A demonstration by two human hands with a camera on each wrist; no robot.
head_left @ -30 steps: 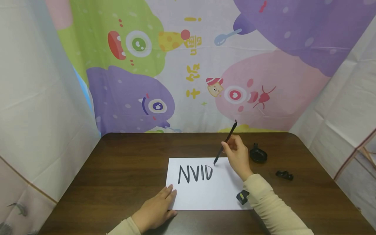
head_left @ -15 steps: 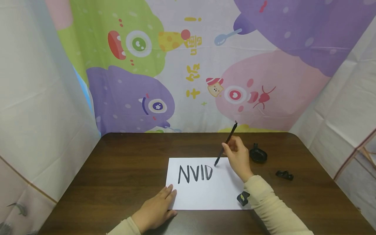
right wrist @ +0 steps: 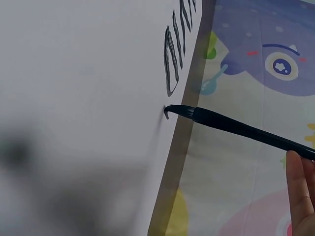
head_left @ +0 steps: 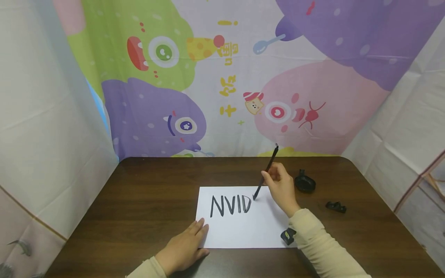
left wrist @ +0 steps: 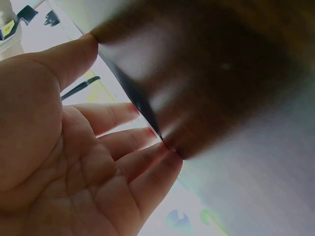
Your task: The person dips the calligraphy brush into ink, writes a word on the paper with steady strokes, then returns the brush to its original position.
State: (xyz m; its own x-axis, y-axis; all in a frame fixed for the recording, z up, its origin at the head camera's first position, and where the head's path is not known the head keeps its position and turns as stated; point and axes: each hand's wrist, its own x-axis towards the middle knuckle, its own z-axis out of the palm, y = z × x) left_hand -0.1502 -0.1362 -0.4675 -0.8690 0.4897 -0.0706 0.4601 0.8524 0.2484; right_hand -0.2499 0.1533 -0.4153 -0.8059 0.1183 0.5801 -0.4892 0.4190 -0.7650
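My right hand (head_left: pixel 281 189) pinches a black writing brush (head_left: pixel 272 156) partway up its handle, a small loop at its top end. In the right wrist view the brush's dark bristles (right wrist: pixel 181 110) bend against the white paper (head_left: pixel 240 233), at a short dark mark beside the last letter. Black brushed letters (head_left: pixel 231 205) reading NVID run across the paper's upper left part. My left hand (head_left: pixel 184 247) lies with relaxed, extended fingers at the paper's lower left edge, fingertips over the sheet and thumb near its bottom corner.
A small black dish (head_left: pixel 305 183) with a short handle stands right of the paper. Nearby lies a black brush rest (head_left: pixel 335 207). Under my right wrist is a black camera mount (head_left: pixel 287 236). A cartoon curtain (head_left: pixel 222 135) hangs behind the brown table (head_left: pixel 146 193).
My right hand has drawn the brush slightly down, its tip moving from the paper's upper part to beside the D's top. My left hand has stayed in place.
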